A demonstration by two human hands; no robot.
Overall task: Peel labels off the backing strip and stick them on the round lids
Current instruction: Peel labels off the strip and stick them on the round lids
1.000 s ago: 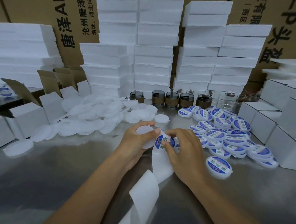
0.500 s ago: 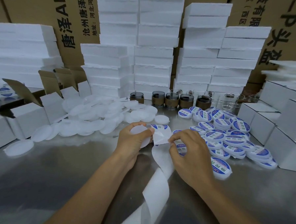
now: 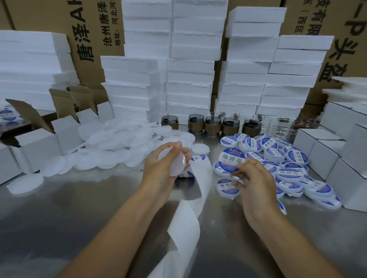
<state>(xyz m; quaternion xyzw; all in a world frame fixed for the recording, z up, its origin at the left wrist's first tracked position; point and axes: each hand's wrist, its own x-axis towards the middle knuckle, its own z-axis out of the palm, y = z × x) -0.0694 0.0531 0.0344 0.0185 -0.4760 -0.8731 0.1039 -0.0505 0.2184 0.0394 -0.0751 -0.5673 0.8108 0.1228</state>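
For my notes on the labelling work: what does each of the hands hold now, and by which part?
Left hand: blank white round lid, gripped around its rim. Right hand: peeled blue-and-white round label, pinched at its lower edge.

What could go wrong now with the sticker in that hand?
1. The round blue-and-white label hangs from the right hand by its edge only; it might curl and stick to a finger.
2. The blank white round lid in the left hand is tilted, so the label may land off-centre or wrinkled.
3. The loose white backing strip could slide off the shiny metal table.
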